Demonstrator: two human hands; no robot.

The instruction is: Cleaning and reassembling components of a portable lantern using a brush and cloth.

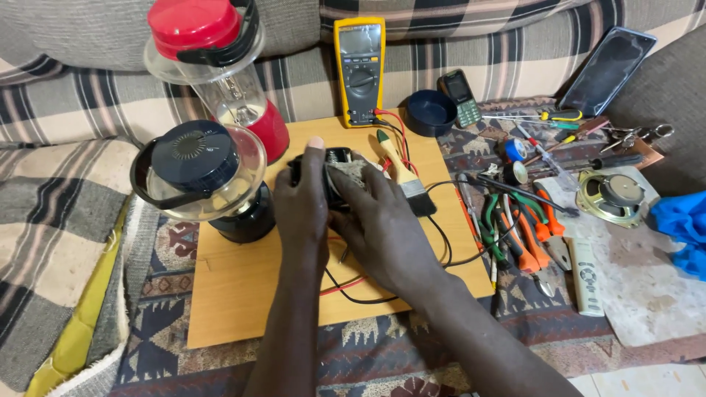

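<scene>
— So, what are the hands doing?
— Both are gripping a small black box [334, 176] in the middle of the wooden board [243, 294]. The left hand [301, 206] is curling over its left end, the right hand [379, 220] is pressing a grey cloth [351, 173] on it.
— And behind?
— A yellow meter [359, 70] is standing at the far edge, beside two lanterns, a black lantern [202, 176] and a red lantern [220, 66].

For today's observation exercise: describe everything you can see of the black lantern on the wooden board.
The black lantern stands slightly tilted at the left edge of the wooden board. It has a black round base, a clear, wide plastic globe, a black ribbed cap and a black carrying handle lying across the top. The left hand works just beside it; contact cannot be told.
</scene>
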